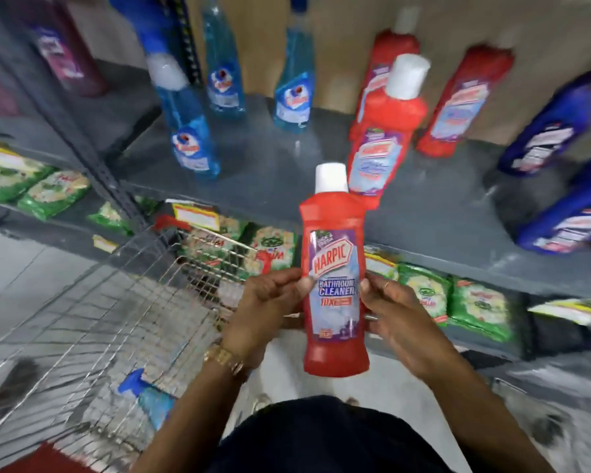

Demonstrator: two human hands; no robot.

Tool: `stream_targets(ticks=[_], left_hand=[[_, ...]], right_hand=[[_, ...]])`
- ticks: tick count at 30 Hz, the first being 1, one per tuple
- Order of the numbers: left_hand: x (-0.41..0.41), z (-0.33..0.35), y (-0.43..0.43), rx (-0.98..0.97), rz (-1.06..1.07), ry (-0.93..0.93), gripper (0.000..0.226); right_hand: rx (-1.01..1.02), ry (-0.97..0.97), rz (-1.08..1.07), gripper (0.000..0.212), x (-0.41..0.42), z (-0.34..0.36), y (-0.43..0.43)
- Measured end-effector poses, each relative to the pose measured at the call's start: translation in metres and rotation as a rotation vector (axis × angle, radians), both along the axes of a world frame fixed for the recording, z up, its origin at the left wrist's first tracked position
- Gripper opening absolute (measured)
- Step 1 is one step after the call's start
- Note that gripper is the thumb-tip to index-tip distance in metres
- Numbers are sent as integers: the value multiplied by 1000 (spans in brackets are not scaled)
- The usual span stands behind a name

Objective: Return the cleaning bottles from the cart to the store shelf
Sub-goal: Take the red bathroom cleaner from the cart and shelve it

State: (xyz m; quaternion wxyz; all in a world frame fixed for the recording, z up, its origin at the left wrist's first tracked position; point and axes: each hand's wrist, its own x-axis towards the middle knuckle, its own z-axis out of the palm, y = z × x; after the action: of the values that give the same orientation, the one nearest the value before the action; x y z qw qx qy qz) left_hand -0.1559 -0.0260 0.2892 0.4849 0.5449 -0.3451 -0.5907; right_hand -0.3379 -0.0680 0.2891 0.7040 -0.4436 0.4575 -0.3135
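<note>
A red Harpic bathroom cleaner bottle [333,268] with a white cap is held upright in front of the grey shelf [277,196]. My left hand [263,308] grips its left side and my right hand [396,319] grips its right side. On the shelf stand three more red bottles, the nearest one [382,131] just beyond the held bottle's cap. The wire cart [116,302] is at the lower left, with a blue spray bottle [147,401] lying inside it.
Light blue bottles [191,131] stand on the shelf's left part, dark blue bottles [560,131] on its right. Green packets [451,298] fill the lower shelf. A purple bottle [65,52] stands at the far left. Bare shelf surface lies right of the held bottle.
</note>
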Motion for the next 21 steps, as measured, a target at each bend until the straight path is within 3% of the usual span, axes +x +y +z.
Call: stream_targets(ticks=[11, 21], left_hand=[[-91, 8, -45, -32, -178, -76, 18], [-147, 25, -133, -425, -231, -148, 21]], right_hand=[[-83, -29, -250, 35, -93, -2, -3], [-391, 10, -276, 24, -139, 20, -84]])
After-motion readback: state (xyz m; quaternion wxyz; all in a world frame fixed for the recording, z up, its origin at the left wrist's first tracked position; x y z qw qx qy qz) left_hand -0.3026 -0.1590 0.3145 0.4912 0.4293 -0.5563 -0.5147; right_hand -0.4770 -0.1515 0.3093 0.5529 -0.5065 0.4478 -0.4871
